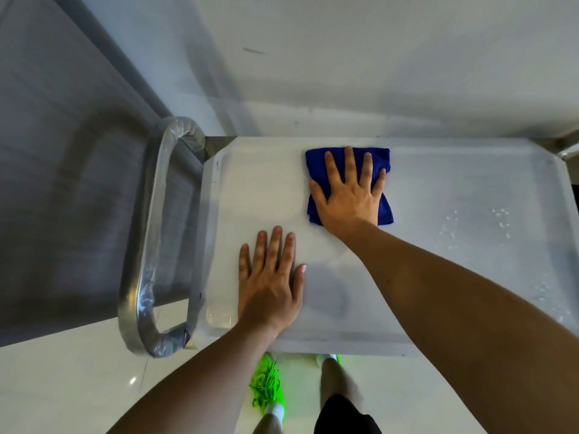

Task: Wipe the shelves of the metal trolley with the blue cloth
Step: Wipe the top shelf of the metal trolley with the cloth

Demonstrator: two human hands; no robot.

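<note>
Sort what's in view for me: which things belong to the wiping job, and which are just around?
Job:
cloth, under the flat right hand
top shelf, with droplets on its right part
left hand, flat on the shelf

Just around:
handle
floor
green shoes

Metal trolley: stainless steel, seen from above, top shelf a shallow tray with a raised rim. Curved tubular handle at its left end, wrapped in clear film. Water droplets lie on the shelf's right part. Blue cloth: folded, roughly rectangular, lying flat on the top shelf near the far rim, left of centre.
</note>
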